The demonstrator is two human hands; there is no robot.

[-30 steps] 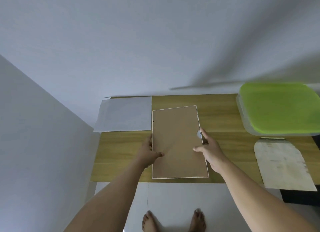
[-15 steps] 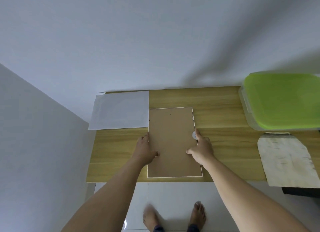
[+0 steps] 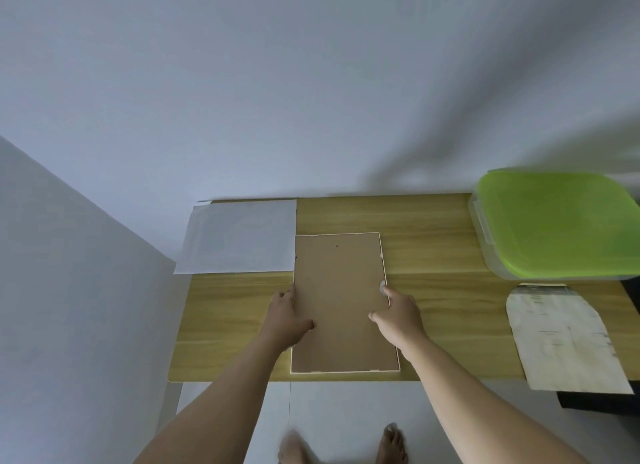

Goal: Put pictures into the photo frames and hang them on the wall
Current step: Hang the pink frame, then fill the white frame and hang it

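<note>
Face down on a wooden table (image 3: 433,242), a photo frame (image 3: 341,301) lay with its brown backing board upward and a thin white rim showing around it, its near short edge close to the table's front edge. A person standing at the table held it by both long sides. The left hand (image 3: 285,316) gripped the left edge, its thumb (image 3: 306,325) curled onto the backing and the fingers lying along the outside of the rim. The right hand (image 3: 398,316) gripped the right edge in the same way, its thumb reaching in over the board and the forefinger (image 3: 387,291) stretched along the rim.

A sheet of white paper (image 3: 239,237) lay at the table's far left, its right edge touching the frame's far left corner. At the far right stood a clear plastic box with a green lid (image 3: 557,224). Nearer the person on that side, well apart from the frame, a worn, stained sheet (image 3: 564,339) overhung the table's front edge. A pale wall (image 3: 311,100) rose behind the table, and the person's bare feet (image 3: 391,444) stood on a white floor (image 3: 346,411) below.
</note>
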